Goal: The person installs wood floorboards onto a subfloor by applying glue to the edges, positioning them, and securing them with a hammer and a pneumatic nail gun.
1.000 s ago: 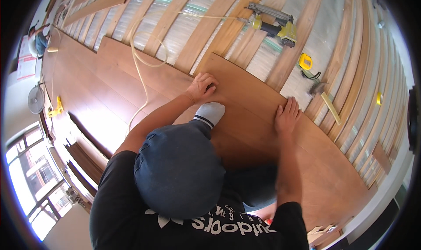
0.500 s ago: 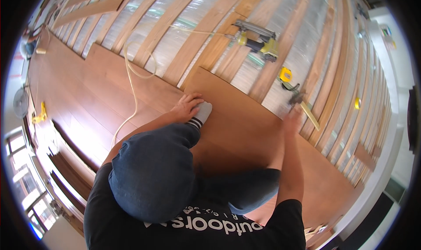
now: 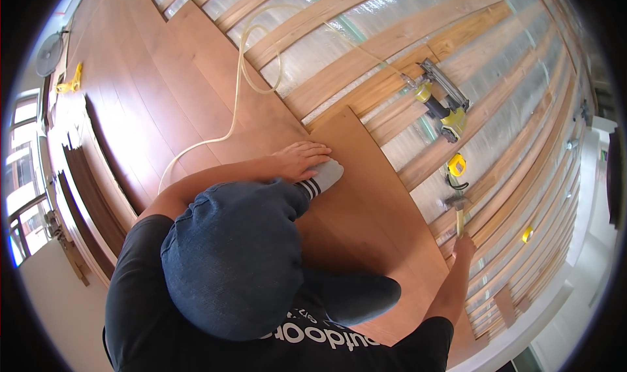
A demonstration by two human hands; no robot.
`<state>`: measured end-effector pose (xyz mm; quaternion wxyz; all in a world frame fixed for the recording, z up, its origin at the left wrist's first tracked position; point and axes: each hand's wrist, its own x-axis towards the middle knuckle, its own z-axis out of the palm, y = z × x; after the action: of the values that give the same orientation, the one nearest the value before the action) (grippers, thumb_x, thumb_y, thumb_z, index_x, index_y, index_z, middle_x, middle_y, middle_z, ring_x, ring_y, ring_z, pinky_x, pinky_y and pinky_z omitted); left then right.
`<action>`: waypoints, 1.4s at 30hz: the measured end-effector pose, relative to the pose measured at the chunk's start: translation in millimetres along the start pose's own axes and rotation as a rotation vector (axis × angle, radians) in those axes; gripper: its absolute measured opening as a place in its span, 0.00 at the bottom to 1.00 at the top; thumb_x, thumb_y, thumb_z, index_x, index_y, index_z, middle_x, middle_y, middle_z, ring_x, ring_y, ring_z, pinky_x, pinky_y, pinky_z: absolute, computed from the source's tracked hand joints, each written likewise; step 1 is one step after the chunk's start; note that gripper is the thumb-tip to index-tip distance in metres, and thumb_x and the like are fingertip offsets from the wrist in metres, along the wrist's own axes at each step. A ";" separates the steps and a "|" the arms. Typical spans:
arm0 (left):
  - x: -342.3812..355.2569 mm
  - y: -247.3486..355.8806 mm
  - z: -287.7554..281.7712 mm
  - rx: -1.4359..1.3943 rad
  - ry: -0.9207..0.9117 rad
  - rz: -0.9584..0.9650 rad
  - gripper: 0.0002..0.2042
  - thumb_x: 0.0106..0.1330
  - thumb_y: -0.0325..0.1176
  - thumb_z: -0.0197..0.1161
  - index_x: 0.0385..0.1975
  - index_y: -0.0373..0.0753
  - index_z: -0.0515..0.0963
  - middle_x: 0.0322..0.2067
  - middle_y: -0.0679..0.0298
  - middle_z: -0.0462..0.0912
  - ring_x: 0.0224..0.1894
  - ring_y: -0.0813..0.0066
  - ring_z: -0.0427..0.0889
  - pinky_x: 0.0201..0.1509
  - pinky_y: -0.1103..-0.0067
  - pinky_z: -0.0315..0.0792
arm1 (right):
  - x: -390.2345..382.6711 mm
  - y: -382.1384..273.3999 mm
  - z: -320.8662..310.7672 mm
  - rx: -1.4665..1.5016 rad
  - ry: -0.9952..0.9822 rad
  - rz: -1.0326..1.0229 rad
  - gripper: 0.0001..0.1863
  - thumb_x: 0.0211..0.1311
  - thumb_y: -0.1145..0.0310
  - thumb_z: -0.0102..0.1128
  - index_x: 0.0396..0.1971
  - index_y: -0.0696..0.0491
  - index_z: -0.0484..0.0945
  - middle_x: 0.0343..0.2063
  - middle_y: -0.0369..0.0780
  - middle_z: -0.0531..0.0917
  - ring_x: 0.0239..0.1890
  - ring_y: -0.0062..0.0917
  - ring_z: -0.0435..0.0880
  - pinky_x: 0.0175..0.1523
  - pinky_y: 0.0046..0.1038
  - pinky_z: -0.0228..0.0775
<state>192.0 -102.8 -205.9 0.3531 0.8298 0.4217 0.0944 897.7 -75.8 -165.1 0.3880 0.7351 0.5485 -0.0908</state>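
My left hand (image 3: 304, 158) lies flat with fingers stretched, its fingertips beside my foot in a grey sock (image 3: 328, 175). Under them is a brown floor plank (image 3: 366, 170), laid along the edge of the finished boards. Over at the right, my right hand (image 3: 464, 246) is closed around the lower end of the wooden handle of a hammer (image 3: 459, 220). The dark hammer head (image 3: 457, 201) points away from me, over the battens and silvery sheeting just past the plank's edge.
A yellow-green nail gun (image 3: 444, 108) on a pale air hose (image 3: 236, 104) rests across the battens. Nearer the hammer are a yellow tape measure (image 3: 457, 165) and a yellow roll (image 3: 528, 234). Stacked boards (image 3: 98, 189) and a yellow tool (image 3: 70, 79) are at the left.
My right hand, blurred beside the hammer before, now grips its handle, which has swung toward me. The whole view has turned; my left hand stays by my foot.
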 end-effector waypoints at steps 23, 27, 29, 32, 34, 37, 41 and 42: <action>99.8 37.9 -100.0 -1.160 0.687 -0.665 0.20 0.77 0.52 0.57 0.50 0.39 0.75 0.28 0.68 0.73 0.27 0.79 0.73 0.29 0.78 0.73 | -252.1 -383.4 -149.1 0.849 0.767 -0.725 0.37 0.70 0.51 0.62 0.73 0.53 0.64 0.69 0.51 0.71 0.64 0.50 0.75 0.65 0.44 0.71; 28.4 -38.6 -122.4 -0.998 0.561 -0.850 0.21 0.79 0.55 0.53 0.40 0.39 0.75 0.24 0.71 0.71 0.20 0.84 0.69 0.22 0.80 0.68 | -177.4 -318.4 -91.6 0.764 0.339 -0.294 0.44 0.70 0.44 0.58 0.76 0.54 0.57 0.74 0.55 0.59 0.74 0.52 0.60 0.76 0.49 0.53; 4.7 -58.9 -109.1 -0.830 0.357 -0.893 0.23 0.78 0.55 0.54 0.37 0.37 0.75 0.22 0.69 0.72 0.18 0.81 0.70 0.21 0.79 0.69 | -148.9 -303.2 -35.9 0.608 0.450 -0.225 0.44 0.71 0.43 0.55 0.76 0.54 0.56 0.76 0.55 0.55 0.76 0.52 0.55 0.79 0.50 0.46; -3.2 -56.8 -89.3 -0.746 0.264 -0.923 0.24 0.76 0.56 0.58 0.34 0.36 0.74 0.21 0.67 0.73 0.18 0.79 0.73 0.22 0.78 0.70 | -145.6 -302.1 -11.2 0.516 0.501 -0.305 0.44 0.72 0.43 0.54 0.77 0.55 0.53 0.78 0.53 0.49 0.80 0.49 0.47 0.81 0.51 0.35; 4.9 -45.9 -84.7 -0.711 0.203 -0.946 0.24 0.75 0.56 0.59 0.35 0.36 0.74 0.21 0.66 0.73 0.18 0.78 0.73 0.22 0.77 0.70 | -143.2 -302.2 -10.9 0.501 0.489 -0.293 0.45 0.73 0.43 0.52 0.78 0.55 0.51 0.79 0.53 0.48 0.80 0.48 0.44 0.81 0.50 0.33; 10.8 -45.3 -81.1 -0.663 0.164 -0.960 0.23 0.73 0.54 0.63 0.36 0.35 0.74 0.21 0.66 0.74 0.19 0.77 0.74 0.22 0.77 0.70 | -143.6 -303.9 -9.4 0.480 0.452 -0.295 0.45 0.73 0.42 0.50 0.78 0.55 0.50 0.79 0.53 0.46 0.81 0.47 0.43 0.82 0.50 0.31; 12.6 -52.5 -81.5 -0.615 0.190 -0.945 0.21 0.70 0.51 0.67 0.38 0.35 0.74 0.21 0.66 0.74 0.19 0.77 0.73 0.22 0.77 0.70 | -142.8 -302.6 -11.6 0.488 0.412 -0.280 0.45 0.74 0.41 0.49 0.79 0.55 0.49 0.79 0.53 0.45 0.81 0.47 0.41 0.82 0.50 0.30; 12.0 -53.6 -79.8 -0.615 0.184 -0.942 0.21 0.70 0.51 0.67 0.38 0.35 0.74 0.21 0.66 0.74 0.19 0.77 0.73 0.22 0.77 0.70 | -142.9 -302.6 -12.3 0.493 0.421 -0.288 0.45 0.74 0.41 0.49 0.79 0.55 0.49 0.80 0.52 0.45 0.81 0.47 0.41 0.82 0.50 0.30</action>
<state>129.4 -32.0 -184.8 0.5440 0.3996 0.7285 0.1170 574.3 -143.2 -219.3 0.0606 0.7245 0.6759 -0.1208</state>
